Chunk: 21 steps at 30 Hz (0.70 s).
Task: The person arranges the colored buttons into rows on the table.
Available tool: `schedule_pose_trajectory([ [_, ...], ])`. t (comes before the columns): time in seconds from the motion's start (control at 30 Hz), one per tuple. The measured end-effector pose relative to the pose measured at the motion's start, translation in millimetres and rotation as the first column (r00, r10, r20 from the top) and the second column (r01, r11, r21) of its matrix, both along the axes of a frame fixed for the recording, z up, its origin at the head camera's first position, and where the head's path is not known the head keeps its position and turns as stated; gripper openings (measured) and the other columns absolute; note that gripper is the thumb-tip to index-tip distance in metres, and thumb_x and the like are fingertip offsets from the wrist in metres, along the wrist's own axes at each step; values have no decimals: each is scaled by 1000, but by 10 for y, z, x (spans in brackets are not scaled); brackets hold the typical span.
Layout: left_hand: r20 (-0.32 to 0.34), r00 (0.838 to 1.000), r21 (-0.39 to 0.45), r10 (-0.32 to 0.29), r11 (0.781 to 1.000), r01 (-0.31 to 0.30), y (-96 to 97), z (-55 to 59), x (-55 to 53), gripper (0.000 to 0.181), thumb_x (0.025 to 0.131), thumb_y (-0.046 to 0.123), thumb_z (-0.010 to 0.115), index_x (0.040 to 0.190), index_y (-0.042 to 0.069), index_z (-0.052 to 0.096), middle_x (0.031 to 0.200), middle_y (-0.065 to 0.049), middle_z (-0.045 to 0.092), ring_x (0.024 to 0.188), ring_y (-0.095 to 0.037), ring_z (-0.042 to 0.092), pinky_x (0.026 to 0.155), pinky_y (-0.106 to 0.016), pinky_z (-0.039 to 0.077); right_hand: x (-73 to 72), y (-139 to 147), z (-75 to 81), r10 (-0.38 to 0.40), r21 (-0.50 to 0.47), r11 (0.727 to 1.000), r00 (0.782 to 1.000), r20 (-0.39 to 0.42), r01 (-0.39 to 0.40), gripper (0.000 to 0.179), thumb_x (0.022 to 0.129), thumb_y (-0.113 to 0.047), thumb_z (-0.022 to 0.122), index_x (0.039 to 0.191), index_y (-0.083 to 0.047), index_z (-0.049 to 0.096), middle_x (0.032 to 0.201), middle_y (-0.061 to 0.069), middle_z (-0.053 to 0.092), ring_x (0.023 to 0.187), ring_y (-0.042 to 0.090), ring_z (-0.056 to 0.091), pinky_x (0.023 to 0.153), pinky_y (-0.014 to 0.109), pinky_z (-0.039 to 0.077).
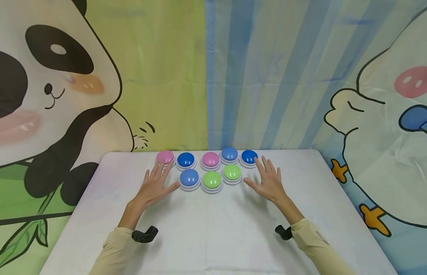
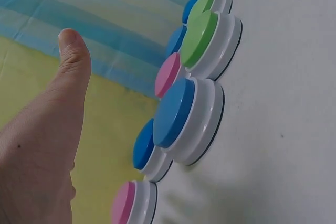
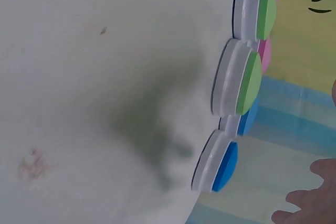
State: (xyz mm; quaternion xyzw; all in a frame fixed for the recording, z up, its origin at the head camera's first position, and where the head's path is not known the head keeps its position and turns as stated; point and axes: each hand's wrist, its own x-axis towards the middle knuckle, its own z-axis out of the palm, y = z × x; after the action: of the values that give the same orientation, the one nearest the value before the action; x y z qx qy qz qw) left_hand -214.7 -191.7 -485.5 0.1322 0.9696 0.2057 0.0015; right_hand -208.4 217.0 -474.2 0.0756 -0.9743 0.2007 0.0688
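Note:
Several round push buttons with white bases stand grouped at the table's far side. The back row has a pink button (image 1: 165, 156), a dark blue button (image 1: 185, 159), another pink button (image 1: 210, 159), a lighter blue button (image 1: 229, 154) and a second dark blue button (image 1: 249, 157). In front are a lighter blue button (image 1: 189, 178) and two green buttons (image 1: 212, 180) (image 1: 232, 172). My left hand (image 1: 156, 187), fingers spread, hovers at the group's left and partly covers the pink one. My right hand (image 1: 268, 182), also spread, hovers at the right end. Neither holds anything.
The buttons stand on a white table (image 1: 213, 233). Behind it hangs a printed cloth backdrop (image 1: 165, 76) with a panda at left and a white cartoon animal at right. A black wrist device (image 1: 145, 234) sits at the left cuff, another (image 1: 283, 232) at the right.

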Motion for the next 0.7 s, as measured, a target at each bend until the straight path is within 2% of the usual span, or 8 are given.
schedule_pose_trajectory([
  [0.23, -5, 998, -5, -60, 998, 60, 293, -18, -32, 87, 89, 59, 54, 157, 24, 13, 164, -13, 8, 151, -40, 6, 115, -69, 10, -46, -254, 22, 67, 1, 998, 997, -29, -67, 91, 81, -62, 60, 154, -19, 27, 161, 17, 20, 148, 44, 16, 112, 74, 8],
  [0.47, 13, 990, -44, -139, 989, 140, 651, -53, -141, 87, 88, 67, 49, 156, 29, 12, 165, -9, 8, 152, -38, 5, 116, -69, 10, -80, -552, -11, 140, 78, 987, 990, -25, -138, 94, 77, -64, 64, 153, -20, 29, 160, 16, 25, 148, 42, 18, 112, 74, 11],
  [0.57, -5, 983, -110, -182, 977, 180, 782, -83, -216, 87, 86, 71, 49, 155, 27, 20, 164, -10, 16, 152, -36, 8, 117, -67, 10, -141, -720, -57, 201, 155, 968, 979, -21, -196, 93, 76, -64, 67, 151, -19, 34, 156, 14, 34, 146, 42, 24, 112, 74, 12],
  [0.7, -62, 963, -195, -264, 949, 247, 921, -178, -310, 86, 83, 71, 53, 150, 21, 36, 156, -10, 36, 149, -35, 22, 117, -66, 14, -216, -910, -150, 296, 273, 922, 954, -40, -274, 87, 76, -65, 68, 145, -18, 44, 145, 10, 52, 142, 39, 34, 111, 73, 16],
])
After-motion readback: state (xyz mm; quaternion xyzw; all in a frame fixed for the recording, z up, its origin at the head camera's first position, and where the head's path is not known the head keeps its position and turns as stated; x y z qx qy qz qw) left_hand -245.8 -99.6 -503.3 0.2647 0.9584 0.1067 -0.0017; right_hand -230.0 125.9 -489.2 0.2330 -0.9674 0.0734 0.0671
